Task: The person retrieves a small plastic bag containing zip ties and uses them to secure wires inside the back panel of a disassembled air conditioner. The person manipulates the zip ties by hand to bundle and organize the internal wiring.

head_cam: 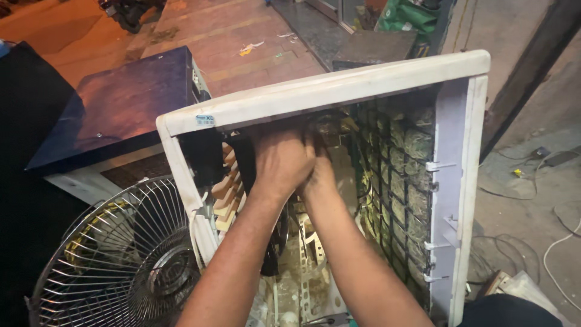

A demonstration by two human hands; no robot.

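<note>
Both hands (296,160) inside cooler frame (327,91); fan grille (118,266) left, cabinet (121,103) behind.

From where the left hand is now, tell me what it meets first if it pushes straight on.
The left hand points up into the cooler, just under its white top frame. That frame's underside looks like the first contact, though depth is unclear.

Street-side repair spot: dismantled cooler (460,181), fan (121,266)

Bare forearms, no sleeves; hands (295,160) ungloved, no rings visible.
</note>
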